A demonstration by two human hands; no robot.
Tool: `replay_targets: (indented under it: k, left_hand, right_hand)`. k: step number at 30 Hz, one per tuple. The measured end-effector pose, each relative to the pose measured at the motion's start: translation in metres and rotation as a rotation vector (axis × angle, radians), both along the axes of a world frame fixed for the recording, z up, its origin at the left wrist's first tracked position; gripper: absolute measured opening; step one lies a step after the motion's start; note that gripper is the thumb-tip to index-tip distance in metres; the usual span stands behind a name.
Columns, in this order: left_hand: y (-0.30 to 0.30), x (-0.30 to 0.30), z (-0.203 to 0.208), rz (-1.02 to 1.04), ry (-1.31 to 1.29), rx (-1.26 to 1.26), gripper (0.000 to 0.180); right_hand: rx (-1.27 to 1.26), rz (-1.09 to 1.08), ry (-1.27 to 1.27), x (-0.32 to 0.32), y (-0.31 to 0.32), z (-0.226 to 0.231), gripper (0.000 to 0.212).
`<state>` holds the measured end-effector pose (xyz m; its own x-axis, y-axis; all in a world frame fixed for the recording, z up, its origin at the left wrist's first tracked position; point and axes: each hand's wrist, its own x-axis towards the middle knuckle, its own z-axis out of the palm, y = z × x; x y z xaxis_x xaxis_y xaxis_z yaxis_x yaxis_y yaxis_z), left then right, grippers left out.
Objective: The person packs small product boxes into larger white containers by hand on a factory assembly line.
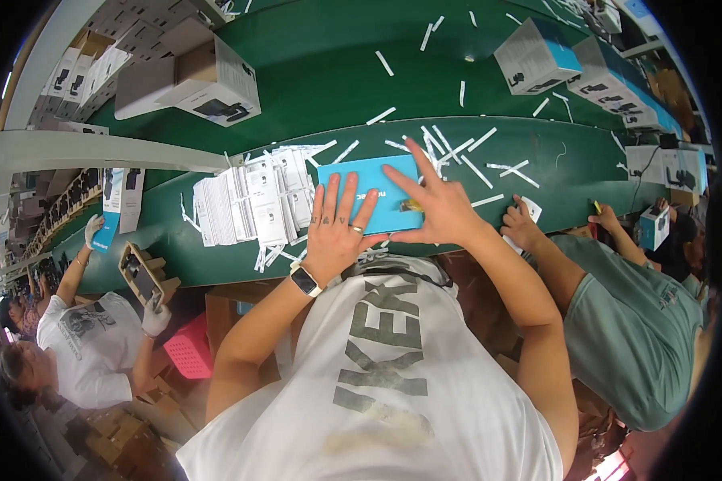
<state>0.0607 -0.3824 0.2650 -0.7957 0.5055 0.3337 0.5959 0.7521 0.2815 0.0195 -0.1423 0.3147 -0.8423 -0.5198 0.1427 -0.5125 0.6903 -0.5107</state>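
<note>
A flat blue box (pixel 361 172) lies on the green bench in front of me. My left hand (pixel 338 224) rests palm down over its near left part, fingers stretched out and spread. My right hand (pixel 441 204) reaches across the right end. Its thumb lies along the near edge, and two fingers extend over the top and past the far side. In the hollow of that hand shows a small yellow tool (pixel 411 206), mostly hidden by the palm; the other fingers seem curled round it. Left of the box stand bundled white printed cartons (pixel 257 196), folded flat.
White paper strips (pixel 457 151) litter the green bench (pixel 313 80). Cartons (pixel 217 88) stand at the far left, more boxes (pixel 537 60) at the far right. A co-worker in white gloves (pixel 88 345) is at left, another in green (pixel 634 321) close at right. A pink basket (pixel 189 350) sits below the bench.
</note>
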Motion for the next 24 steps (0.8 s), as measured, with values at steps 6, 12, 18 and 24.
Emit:
replay_targets:
  k: [6,12,18,24]
  left_hand:
    - [-0.025,-0.029,0.054,-0.223,-0.142,-0.046,0.075]
    - [-0.009,-0.029,0.053,-0.255,-0.095,-0.048,0.074]
    - [0.015,-0.038,0.098,-0.332,-0.173,-0.017,0.077]
    - [0.019,-0.054,0.254,-0.192,0.062,0.020,0.078]
  right_hand:
    - [-0.080,0.072,-0.068,0.010,0.017,-0.012,0.097]
    - [0.070,0.024,-0.102,0.017,0.028,0.018,0.102]
    - [-0.127,0.007,-0.046,0.023,0.061,0.019,0.100]
    - [-0.301,-0.186,-0.054,-0.033,0.077,0.114,0.091]
